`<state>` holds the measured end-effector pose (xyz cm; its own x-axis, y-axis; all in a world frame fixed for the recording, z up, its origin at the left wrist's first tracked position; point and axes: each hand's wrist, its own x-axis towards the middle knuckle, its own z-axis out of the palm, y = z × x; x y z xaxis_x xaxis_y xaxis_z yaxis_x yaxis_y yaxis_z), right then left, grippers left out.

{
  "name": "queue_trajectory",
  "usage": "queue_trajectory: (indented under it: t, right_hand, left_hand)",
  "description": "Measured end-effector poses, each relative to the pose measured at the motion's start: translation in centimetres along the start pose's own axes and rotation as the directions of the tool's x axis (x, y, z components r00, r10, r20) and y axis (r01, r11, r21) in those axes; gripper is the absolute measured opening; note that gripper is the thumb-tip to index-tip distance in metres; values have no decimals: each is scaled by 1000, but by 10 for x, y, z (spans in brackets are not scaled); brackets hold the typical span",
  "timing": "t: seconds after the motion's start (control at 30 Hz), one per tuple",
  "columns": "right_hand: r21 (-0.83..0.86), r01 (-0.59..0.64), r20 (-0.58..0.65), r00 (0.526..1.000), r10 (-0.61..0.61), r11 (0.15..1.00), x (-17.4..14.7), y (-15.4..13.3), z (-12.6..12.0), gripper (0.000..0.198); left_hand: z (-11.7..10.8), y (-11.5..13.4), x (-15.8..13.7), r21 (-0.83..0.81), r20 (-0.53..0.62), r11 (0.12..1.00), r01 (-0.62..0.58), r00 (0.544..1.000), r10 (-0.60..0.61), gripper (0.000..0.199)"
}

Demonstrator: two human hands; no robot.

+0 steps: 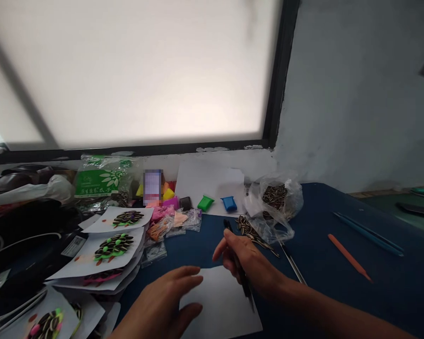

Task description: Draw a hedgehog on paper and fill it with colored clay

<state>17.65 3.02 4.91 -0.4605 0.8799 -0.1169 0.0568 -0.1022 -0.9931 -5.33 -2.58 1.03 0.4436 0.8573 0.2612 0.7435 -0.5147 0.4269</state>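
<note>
A sheet of white paper (217, 306) lies in front of me on the blue tabletop. My right hand (243, 254), over the sheet's right side, is closed around a black pen (245, 282) that slants down toward the paper. Whether its lower end touches the sheet I cannot tell. At the sheet's left edge, my left hand (169, 301) has its fingers apart and holds nothing. Loose striped sunflower seeds (249, 229) are spread just beyond my right hand, beside a clear plastic bag of seeds (275, 197).
Cards with seed-and-clay hedgehogs (113, 247) are stacked at left. Clay packets, one green (205, 203) and one blue (229, 203), lie behind the paper, with small bags of coloured clay (162, 223) nearby. An orange tool (349, 258) and blue tweezers (369, 234) lie at right.
</note>
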Motion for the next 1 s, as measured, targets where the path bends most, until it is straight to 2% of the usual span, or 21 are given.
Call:
queue_trajectory:
  t: [0.07,0.13,0.23,0.37,0.47,0.53,0.63,0.67,0.73,0.87,0.93,1.0]
  right_hand:
    - [13,-16,-10,1000,16,1000,0,5,2,67]
    - [32,-23,-18,1000,24,999,2,12,3,67]
    - [95,-31,-15,999,32,995,6,20,2,65]
    - [267,-61,64,997,46,962,13,23,1,63]
    - [358,-79,102,994,45,930,16,27,1,51]
    - [387,-67,88,995,36,920,18,31,2,44]
    - [417,-7,-20,1000,17,909,18,37,3,39]
    - [419,0,-53,998,24,908,17,37,2,38]
    - [404,-1,-86,996,39,915,14,37,1,37]
    - [298,7,-58,998,11,955,7,36,-2,33]
    - [200,25,-28,999,-19,979,6,38,-2,34]
    - [114,38,-7,999,-37,993,6,41,-1,34]
  left_hand:
    - [9,2,-5,161,101,983,-89,992,73,45]
    - [23,3,-7,215,196,957,-196,969,154,55]
    - [41,1,-8,272,225,942,-197,965,137,60]
    - [45,0,-9,271,183,945,-185,973,138,63]
    - [39,3,-13,219,103,964,-153,986,133,52]
    - [37,2,-15,175,34,978,-111,994,107,49]
    - [44,-8,-14,156,-17,984,-85,996,89,54]
    - [48,-14,-13,167,5,981,-100,995,100,57]
    - [59,-29,-8,159,-32,963,-216,974,224,63]
    - [75,-54,-2,157,107,960,-230,971,215,68]
    - [77,-58,-2,169,114,956,-240,968,223,66]
    - [74,-55,-2,197,73,943,-267,963,258,64]
